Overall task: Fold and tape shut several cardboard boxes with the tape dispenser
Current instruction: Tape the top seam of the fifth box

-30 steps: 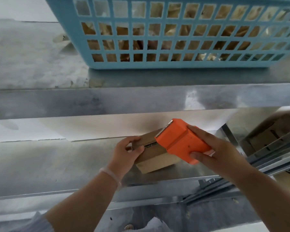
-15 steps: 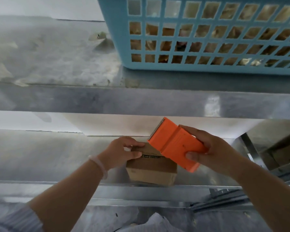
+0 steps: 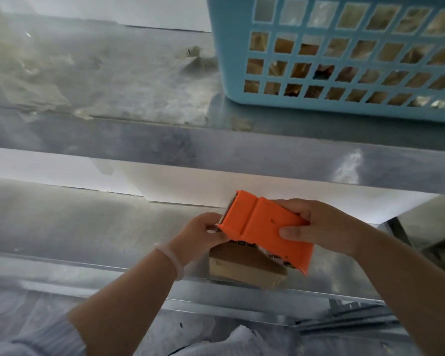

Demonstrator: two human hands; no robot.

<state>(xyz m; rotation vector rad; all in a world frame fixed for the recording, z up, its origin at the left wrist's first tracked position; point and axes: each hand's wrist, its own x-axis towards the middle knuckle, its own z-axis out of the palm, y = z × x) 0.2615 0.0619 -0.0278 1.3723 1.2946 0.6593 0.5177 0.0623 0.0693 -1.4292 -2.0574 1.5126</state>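
Item: one small cardboard box [image 3: 244,265], brown, set on a lower metal shelf [image 3: 88,232] close to its front edge, partly hidden beneath the tool and the hands. Printed lettering is seen on its top but cannot be read.

Item: one orange tape dispenser [image 3: 262,227], held tilted above the box, its metal-edged end turned up and to the left. A strip of printed tape is visible under its lower end, next to the box top.

Right hand [image 3: 319,227]: fingers are closed around the rear of the dispenser, thumb on its upper face.

Left hand [image 3: 201,235]: fingers are curled at the box's left upper edge, just below the dispenser's front end; whether the box is actually gripped cannot be told. A pale band is worn on the wrist.

Item: one light blue lattice basket [image 3: 344,60], placed on the upper metal shelf [image 3: 139,142], with brown contents seen through the openings.
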